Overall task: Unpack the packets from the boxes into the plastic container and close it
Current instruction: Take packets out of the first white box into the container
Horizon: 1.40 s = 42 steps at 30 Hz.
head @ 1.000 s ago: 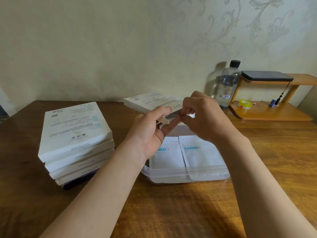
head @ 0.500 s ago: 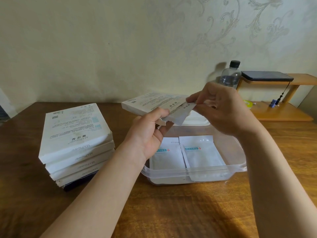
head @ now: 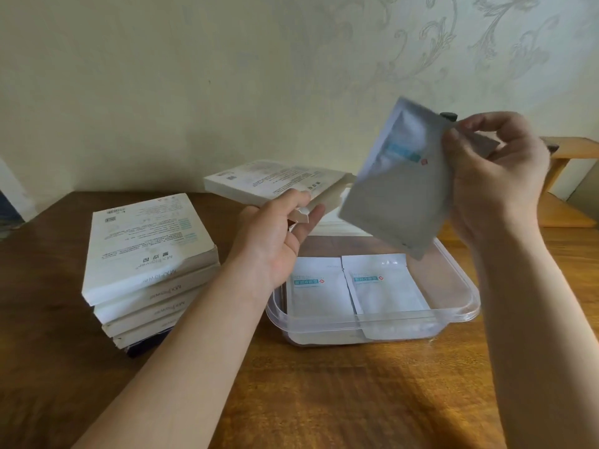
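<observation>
My left hand (head: 278, 234) grips a flat white box (head: 269, 184) by its open end, holding it level above the table behind the container. My right hand (head: 496, 176) pinches a white packet (head: 397, 186) by its top edge, lifted clear of the box and hanging tilted over the clear plastic container (head: 460, 314). Two white packets with blue labels (head: 319, 293) (head: 385, 291) lie side by side inside the container. A white lid (head: 337, 225) lies behind the container, mostly hidden.
A stack of several white boxes (head: 142, 257) stands on the wooden table (head: 340, 393) at the left. At the far right stands a wooden shelf (head: 567, 189), with a bottle cap (head: 449, 116) showing behind the packet. The wall is close behind.
My right hand has drawn a packet out of the box's open end and raised it up to the right. My left hand keeps holding the box in about the same place.
</observation>
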Available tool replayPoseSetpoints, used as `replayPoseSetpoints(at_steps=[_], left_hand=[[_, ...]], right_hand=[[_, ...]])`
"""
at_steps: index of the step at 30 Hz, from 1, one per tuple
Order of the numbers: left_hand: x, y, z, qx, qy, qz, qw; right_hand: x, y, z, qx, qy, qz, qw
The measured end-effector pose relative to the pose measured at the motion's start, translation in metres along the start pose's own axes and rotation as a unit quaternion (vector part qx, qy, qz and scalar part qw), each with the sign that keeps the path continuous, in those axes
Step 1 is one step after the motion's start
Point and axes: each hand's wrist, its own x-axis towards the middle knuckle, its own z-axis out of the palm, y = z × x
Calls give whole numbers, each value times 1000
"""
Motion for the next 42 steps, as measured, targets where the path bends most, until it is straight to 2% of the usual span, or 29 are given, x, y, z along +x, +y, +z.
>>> replayPoseSetpoints(at_steps=[2, 6, 12, 17, 19, 22, 25, 29, 36, 39, 42], left_hand=[[0, -1, 0, -11, 15, 19, 1000], [2, -7, -1, -25, 26, 42, 998], [3, -12, -4, -7, 12, 36, 999], [2, -13, -4, -5, 13, 40, 999], [2, -13, -4, -2, 12, 43, 999], [3, -13, -6, 2, 11, 46, 999], [4, -13, -7, 5, 11, 42, 999], [4, -14, -6, 15, 7, 47, 999], [5, -14, -7, 12, -4, 38, 999], [5, -14, -7, 9, -4, 38, 999], [5, -14, -7, 12, -9, 39, 999]], right_hand=[[0, 6, 0, -77, -28, 49, 995], [-8, 19, 10, -181, -124, 148, 964], [-24, 33, 27, -204, -209, 280, 914], [-30, 42, 32, -247, -263, 312, 879], [-30, 43, 29, -312, -314, 310, 841], [-30, 40, 24, -417, -409, 281, 761], [-31, 33, 22, -441, -481, 252, 715], [-39, 27, 28, -518, -562, 141, 629], [-63, 32, 49, -554, -622, 94, 546], [-69, 36, 55, -561, -624, 74, 539], [-74, 39, 61, -547, -631, 53, 547]])
